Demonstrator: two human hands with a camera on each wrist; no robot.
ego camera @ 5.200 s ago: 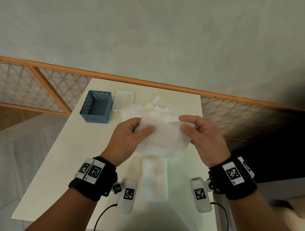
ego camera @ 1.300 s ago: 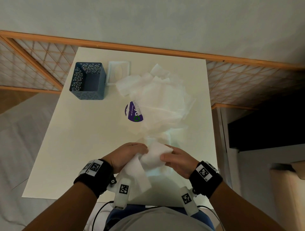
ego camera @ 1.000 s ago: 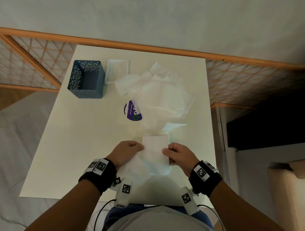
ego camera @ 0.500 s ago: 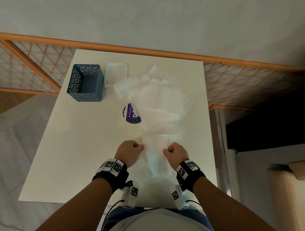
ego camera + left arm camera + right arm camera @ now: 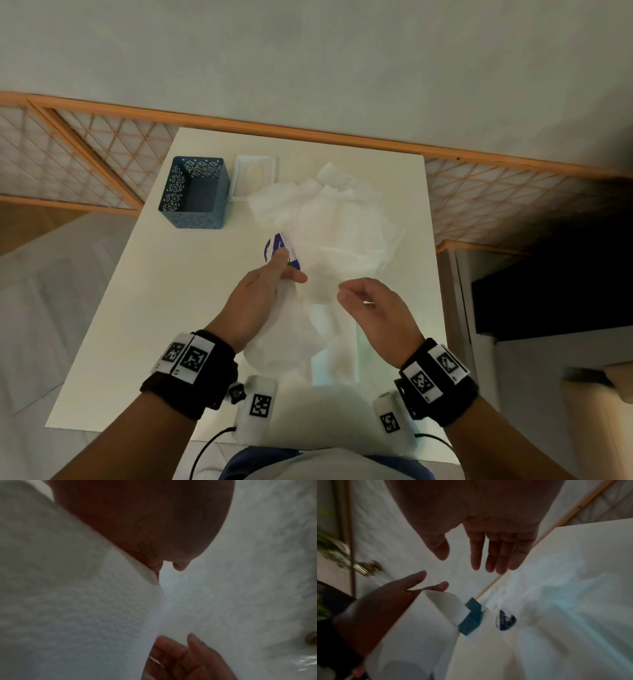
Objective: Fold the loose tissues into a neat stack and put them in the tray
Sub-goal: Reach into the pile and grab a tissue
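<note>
Lifted off the folded stack point(image 5: 337, 356) at the desk's point(image 5: 164, 308) near edge since half a second ago. Left hand point(image 5: 255, 301) pinching a fresh tissue point(image 5: 284, 339) hanging by its corner; right hand point(image 5: 375, 308) open, empty, apart from it. Loose pile point(image 5: 339, 222) heaped mid-desk, blue tray point(image 5: 195, 193) empty at far left corner. Probably next fold starting.

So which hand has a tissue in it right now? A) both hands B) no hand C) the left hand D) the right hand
C: the left hand pinches a loose tissue that hangs down from its fingers, while the right hand hovers beside it with relaxed fingers and nothing in them, as the right wrist view also shows.
</note>
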